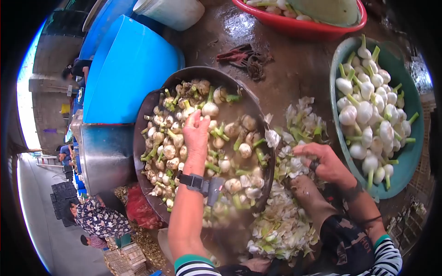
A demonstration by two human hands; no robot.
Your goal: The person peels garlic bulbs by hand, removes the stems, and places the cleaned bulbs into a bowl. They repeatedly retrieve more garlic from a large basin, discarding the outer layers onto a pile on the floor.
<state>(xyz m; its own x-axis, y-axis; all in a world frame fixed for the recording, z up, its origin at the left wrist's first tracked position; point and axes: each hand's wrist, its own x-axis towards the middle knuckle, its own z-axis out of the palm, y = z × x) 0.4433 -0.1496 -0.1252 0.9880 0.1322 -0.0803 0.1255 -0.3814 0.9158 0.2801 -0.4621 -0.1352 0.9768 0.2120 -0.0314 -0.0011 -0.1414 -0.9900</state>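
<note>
My left hand [196, 131] reaches over a wide dark basin [268, 184] of murky water and unpeeled garlic bulbs [169, 151]. Its fingers are bent close to a bulb with a green stem [210, 109]; whether they touch it is unclear. My right hand [320, 158] is to the right of the basin, above a heap of garlic peels [281, 221], with its fingers curled and pale peel at the fingertips. Whatever else lies between those fingers is hidden. A green basin [415, 152] at the right holds peeled white bulbs [364, 112].
A red tub [317, 30] stands at the top, near a dark cloth [253, 62] on the wet floor. Blue bin [133, 73], metal box [107, 156] and red net bag [142, 209] are at left. A person in a flowered top [102, 218] works beyond.
</note>
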